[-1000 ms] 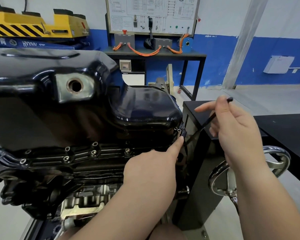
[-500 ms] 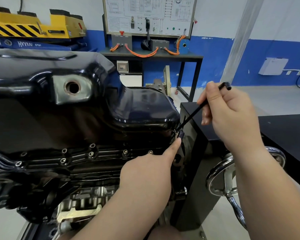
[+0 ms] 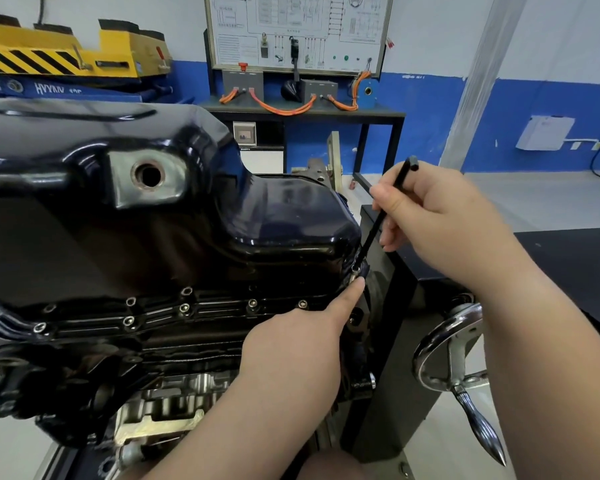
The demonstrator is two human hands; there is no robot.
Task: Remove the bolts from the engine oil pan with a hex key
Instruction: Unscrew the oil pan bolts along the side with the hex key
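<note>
- Black oil pan point(image 3: 153, 220) across left and centre of frame.
- Hex key point(image 3: 381, 223) pinched in right hand point(image 3: 444, 223), centre right, tip seated in corner bolt point(image 3: 354, 271) at the pan's right end.
- Left hand point(image 3: 291, 344) lower centre, index fingertip point(image 3: 355, 287) straight, touching that bolt, gripping nothing.
- Row of bolts point(image 3: 184, 308) in place along the pan's lower edge; most of the job apparently left.

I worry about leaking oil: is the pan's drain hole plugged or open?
Open. The drain hole in the pan shows a dark, empty bore, no plug.
</note>
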